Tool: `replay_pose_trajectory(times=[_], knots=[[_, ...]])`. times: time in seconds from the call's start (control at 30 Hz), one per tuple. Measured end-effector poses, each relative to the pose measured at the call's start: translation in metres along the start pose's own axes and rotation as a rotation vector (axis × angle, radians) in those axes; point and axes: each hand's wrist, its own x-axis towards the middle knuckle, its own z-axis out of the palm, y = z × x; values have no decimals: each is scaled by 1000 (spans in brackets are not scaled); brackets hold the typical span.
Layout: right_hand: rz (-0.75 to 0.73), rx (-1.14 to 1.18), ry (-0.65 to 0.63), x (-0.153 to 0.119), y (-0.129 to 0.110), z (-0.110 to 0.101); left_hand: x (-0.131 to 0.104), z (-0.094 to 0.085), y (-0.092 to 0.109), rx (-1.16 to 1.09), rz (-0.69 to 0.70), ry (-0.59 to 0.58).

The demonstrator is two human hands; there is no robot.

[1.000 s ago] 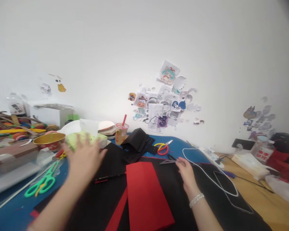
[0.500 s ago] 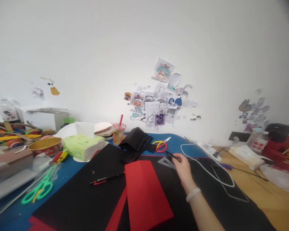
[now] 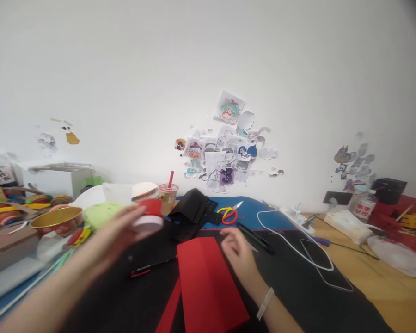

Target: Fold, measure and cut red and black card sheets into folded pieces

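My left hand (image 3: 119,231) is raised over the left side of the black sheet (image 3: 107,296), blurred by motion. Its fingers grip a short round red-and-white object (image 3: 148,218), whose kind the blur hides. Loosely curled and apart, the fingers of my right hand (image 3: 239,252) hover by the upper right edge of a folded red paper (image 3: 206,282), with nothing visible in them. Beside that hand, a slim black pen-like tool (image 3: 256,238) lies partly over the set square (image 3: 253,249), which is mostly hidden. A black-and-red pen (image 3: 152,267) rests left of the red paper.
Behind the red paper are a folded black piece (image 3: 190,203), red-and-yellow scissors (image 3: 229,213) and a drink cup (image 3: 168,196) with a straw. A white cable (image 3: 291,243) and a phone-like outline (image 3: 327,266) are at right. A golden bowl (image 3: 57,222) and a tissue pack (image 3: 100,213) stand at left.
My left hand has come into view with the red-and-white object. My right hand has let go of the black pen-like tool and moved left toward the red paper.
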Motion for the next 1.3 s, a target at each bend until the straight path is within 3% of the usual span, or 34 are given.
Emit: replay_pose_trajectory(times=[0.07,0.13,0.2,0.27,0.4,0.5,0.6,0.7,0.87,1.03,1.2,1.3], knots=[[-135,28,-147,-10,-4,8,-10,43,-19,-144,-118,-186],[-273,-18,-232,-17,-6,14,-22,82,-35,-229,-190,-293],[-350,-140,-213,-21,-6,17,-33,109,-47,-259,-214,-350],[-380,-251,-136,-22,-5,18,-41,122,-55,-230,-205,-388],[-318,-306,16,-20,0,17,-46,120,-62,-42,-10,-443],[-178,-285,79,-14,-3,16,-48,119,-68,130,269,-388],[-59,-295,50,-6,-16,17,-50,129,-74,263,428,-309],[-51,-395,0,-1,-30,19,-52,137,-76,379,465,-249],[-347,-723,-124,2,-41,20,-50,131,-73,492,474,-301],[-527,-759,-213,9,-49,19,-47,118,-71,494,496,-355],[-564,-763,-254,14,-50,22,-44,114,-71,521,500,-365],[-493,-808,-210,18,-46,31,-39,117,-73,581,500,-285]])
